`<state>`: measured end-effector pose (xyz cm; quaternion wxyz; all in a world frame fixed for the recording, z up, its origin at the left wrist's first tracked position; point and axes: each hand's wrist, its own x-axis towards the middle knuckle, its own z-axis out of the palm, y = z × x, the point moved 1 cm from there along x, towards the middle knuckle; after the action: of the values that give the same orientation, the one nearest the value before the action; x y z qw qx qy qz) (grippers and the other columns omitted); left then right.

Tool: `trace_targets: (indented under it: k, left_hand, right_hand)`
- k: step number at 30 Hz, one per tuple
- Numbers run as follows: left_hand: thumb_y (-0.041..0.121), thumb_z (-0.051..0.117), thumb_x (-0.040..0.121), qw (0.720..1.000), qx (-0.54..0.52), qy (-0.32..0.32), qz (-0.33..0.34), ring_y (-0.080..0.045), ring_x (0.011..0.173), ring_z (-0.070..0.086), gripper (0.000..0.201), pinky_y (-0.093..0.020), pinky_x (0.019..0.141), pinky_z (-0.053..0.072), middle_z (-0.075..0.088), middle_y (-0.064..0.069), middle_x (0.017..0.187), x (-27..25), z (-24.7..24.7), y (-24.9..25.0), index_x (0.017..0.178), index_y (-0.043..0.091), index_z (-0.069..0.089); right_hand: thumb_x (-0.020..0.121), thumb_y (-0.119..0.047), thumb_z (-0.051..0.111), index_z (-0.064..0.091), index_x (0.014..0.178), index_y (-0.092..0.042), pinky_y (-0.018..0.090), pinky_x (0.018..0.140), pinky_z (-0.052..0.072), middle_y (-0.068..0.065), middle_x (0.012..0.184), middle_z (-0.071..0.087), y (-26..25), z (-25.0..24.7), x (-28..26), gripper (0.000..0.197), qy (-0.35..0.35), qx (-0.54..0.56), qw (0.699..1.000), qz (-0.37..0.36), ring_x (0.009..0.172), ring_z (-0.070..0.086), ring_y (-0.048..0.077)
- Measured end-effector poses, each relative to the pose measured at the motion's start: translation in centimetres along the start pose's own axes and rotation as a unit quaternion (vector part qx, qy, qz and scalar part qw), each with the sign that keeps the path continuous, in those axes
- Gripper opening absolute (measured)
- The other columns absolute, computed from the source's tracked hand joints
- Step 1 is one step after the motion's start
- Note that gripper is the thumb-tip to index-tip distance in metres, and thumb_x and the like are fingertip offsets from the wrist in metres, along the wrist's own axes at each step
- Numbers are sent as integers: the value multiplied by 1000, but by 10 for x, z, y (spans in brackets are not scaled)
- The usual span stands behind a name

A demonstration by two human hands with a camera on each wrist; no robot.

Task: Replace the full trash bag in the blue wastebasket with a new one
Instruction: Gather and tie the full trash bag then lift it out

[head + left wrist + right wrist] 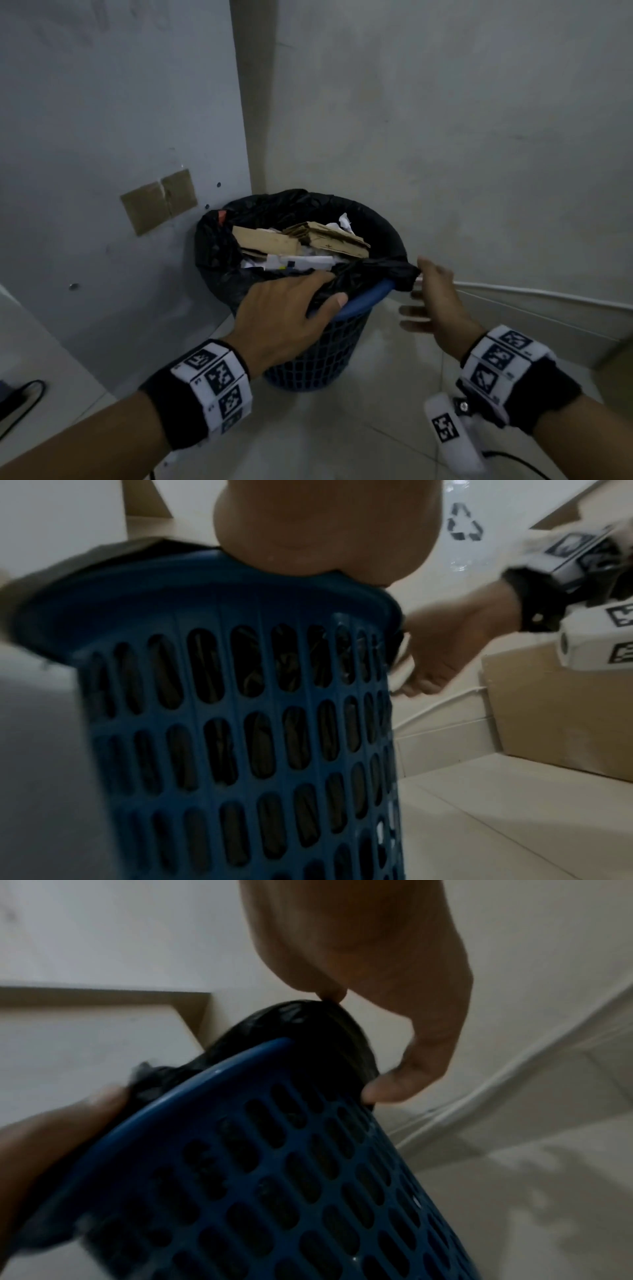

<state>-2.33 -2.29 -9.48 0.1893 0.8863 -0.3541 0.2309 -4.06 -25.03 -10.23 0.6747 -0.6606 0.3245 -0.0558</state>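
Note:
The blue wastebasket (325,349) stands on the floor in a wall corner, lined with a black trash bag (219,246) full of cardboard and paper (267,240). My left hand (291,308) grips bunched bag plastic at the near rim, thumb against the blue edge. My right hand (435,294) pinches the bag's edge at the right of the rim and holds it off the rim there. In the right wrist view the right hand's fingertips (334,995) pinch the black bag (308,1031) above the basket (274,1177). The left wrist view shows the slotted basket wall (240,723).
Grey walls close behind and to the left of the basket, with a brown taped patch (159,202). A white cable (548,294) runs along the right baseboard. A cardboard box (561,712) sits on the tiled floor to the right.

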Motion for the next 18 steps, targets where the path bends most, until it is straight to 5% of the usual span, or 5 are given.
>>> trace_targets:
  k: [2,5,8,11,18]
  left_hand:
    - [63,27,94,1000,-10,5,1,-7,60,62,49,-25,47,47,69,10,74,-3,-5,-6,117,33,58]
    - [68,22,92,1000,-21,6,-1,-9,63,63,58,-25,50,48,70,10,76,-9,-15,-26,116,33,61]
    - [66,22,93,999,-32,9,9,-16,69,65,63,-26,57,49,71,3,80,-16,-23,-50,110,27,69]
    - [55,28,97,998,-48,19,30,-17,68,54,55,-32,59,45,62,5,75,-21,-25,-66,97,20,72]
    - [32,44,92,995,51,88,-16,-27,79,52,37,-26,72,31,60,-9,87,-19,-33,-97,81,5,67]
  right_hand:
    - [93,-65,33,50,121,-15,37,60,51,19,104,61,5,-5,5,60,-110,54,983,135,79,62,35]
    - [95,-51,41,57,93,-9,26,49,49,14,81,56,8,-7,14,44,-155,73,973,153,63,55,28]
    - [93,-28,51,54,83,-14,23,44,45,7,73,51,-1,-6,20,17,-30,46,998,32,57,50,20]
    - [89,-22,58,59,72,-15,36,64,49,7,75,59,-27,-11,14,19,102,136,975,-141,73,57,23]
    - [90,-42,55,43,102,-17,41,86,48,7,108,47,-30,19,-14,30,93,-136,858,-487,97,50,20]
